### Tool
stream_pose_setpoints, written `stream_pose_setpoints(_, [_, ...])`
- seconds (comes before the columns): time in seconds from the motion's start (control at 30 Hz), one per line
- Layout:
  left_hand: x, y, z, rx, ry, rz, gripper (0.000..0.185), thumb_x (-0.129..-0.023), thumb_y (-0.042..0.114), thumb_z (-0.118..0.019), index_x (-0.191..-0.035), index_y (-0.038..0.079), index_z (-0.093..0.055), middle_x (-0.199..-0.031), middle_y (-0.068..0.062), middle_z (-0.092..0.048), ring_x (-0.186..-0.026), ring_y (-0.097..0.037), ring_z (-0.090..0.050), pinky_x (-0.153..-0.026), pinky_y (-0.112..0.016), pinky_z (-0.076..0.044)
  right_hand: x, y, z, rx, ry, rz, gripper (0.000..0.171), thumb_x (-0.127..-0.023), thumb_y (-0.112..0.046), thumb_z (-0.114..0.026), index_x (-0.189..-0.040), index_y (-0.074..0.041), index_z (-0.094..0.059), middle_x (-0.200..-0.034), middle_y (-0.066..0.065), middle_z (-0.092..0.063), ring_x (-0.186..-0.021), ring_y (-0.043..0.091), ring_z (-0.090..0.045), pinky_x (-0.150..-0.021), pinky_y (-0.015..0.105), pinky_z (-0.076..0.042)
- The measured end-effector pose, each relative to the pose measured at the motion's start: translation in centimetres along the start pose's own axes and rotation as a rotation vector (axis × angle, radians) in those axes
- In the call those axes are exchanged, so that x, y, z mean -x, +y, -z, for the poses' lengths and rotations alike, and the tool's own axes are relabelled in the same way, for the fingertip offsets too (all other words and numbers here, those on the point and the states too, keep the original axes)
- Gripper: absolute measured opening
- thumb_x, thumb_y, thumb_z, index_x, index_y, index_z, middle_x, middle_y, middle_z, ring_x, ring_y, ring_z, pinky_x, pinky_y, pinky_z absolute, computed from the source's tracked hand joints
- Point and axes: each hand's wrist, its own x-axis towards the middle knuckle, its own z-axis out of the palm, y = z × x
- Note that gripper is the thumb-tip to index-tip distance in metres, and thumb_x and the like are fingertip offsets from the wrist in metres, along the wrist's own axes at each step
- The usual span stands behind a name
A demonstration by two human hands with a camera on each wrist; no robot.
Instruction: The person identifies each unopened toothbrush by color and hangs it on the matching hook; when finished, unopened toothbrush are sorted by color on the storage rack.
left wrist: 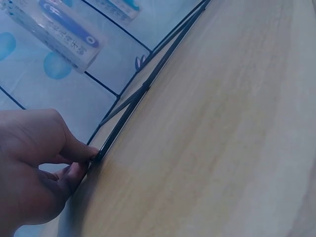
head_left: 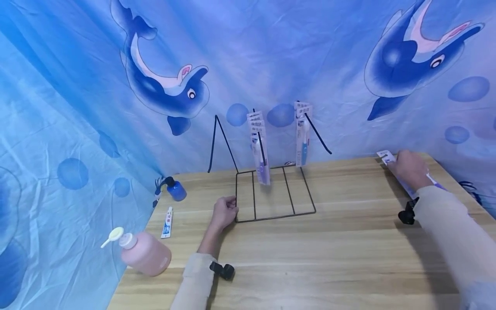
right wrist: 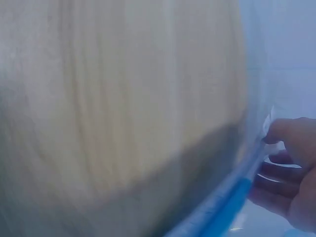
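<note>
Left hand (head_left: 224, 212) pinching the near left corner of a black wire rack (head_left: 274, 196), thumb and fingers (left wrist: 79, 153) closed on the thin base rod where it lies on the wooden counter (head_left: 310, 258). Right hand (head_left: 408, 168) far off to the right, near the far right edge of the counter, fingers curled around a packaged toothbrush (head_left: 387, 157) lying flat there; blurred in the right wrist view, with a blue strip of the pack (right wrist: 222, 207) showing under the fingertips. Rack standing at the middle far side of the counter, flat wire base toward the viewer, slanted prongs rising behind. A bunch of toothbrush packs (head_left: 258, 146) hanging from the left-of-centre prong, one more pack (head_left: 302, 133) hanging from the prong to its right. Left of the rack, a small toothpaste tube (head_left: 167, 221) lying flat, a blue bottle (head_left: 175, 189) farther back by the counter edge, and a pink pump bottle (head_left: 145, 254) on its side at the near left. Blue dolphin-print cloth (head_left: 170, 82) draped behind and around.
</note>
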Motion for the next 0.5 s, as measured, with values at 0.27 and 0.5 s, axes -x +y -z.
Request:
stream_pose_setpoints(0.27, [0.0, -0.2, -0.2, 0.007, -0.007, -0.007, 0.046, -0.080, -0.013, -0.062, -0.126, -0.016, -0.056, -0.096, -0.015, -0.062, -0.087, -0.023, -0.059, -0.076, -0.027, -0.058, 1.2, -3.5, 4.2, -0.032, 0.086, 0.045, 0.047, -0.090, -0.017, -0.063, -0.120, 0.015, -0.048, -0.094, 0.036, -0.056, -0.066, 0.038, -0.057, -0.048, 0.043, -0.048])
stream_pose_setpoints(0.5, [0.4, -0.1, 0.1, -0.003, 0.004, -0.018, 0.046, -0.080, -0.013, -0.062, -0.126, -0.015, -0.057, -0.096, -0.015, -0.062, -0.087, -0.023, -0.059, -0.076, -0.028, -0.058, 3.5, -7.7, 7.1, -0.096, 0.199, 0.124, 0.045, -0.091, -0.021, -0.063, -0.120, 0.010, -0.048, -0.099, 0.036, -0.057, -0.070, 0.041, -0.058, -0.052, 0.045, -0.046])
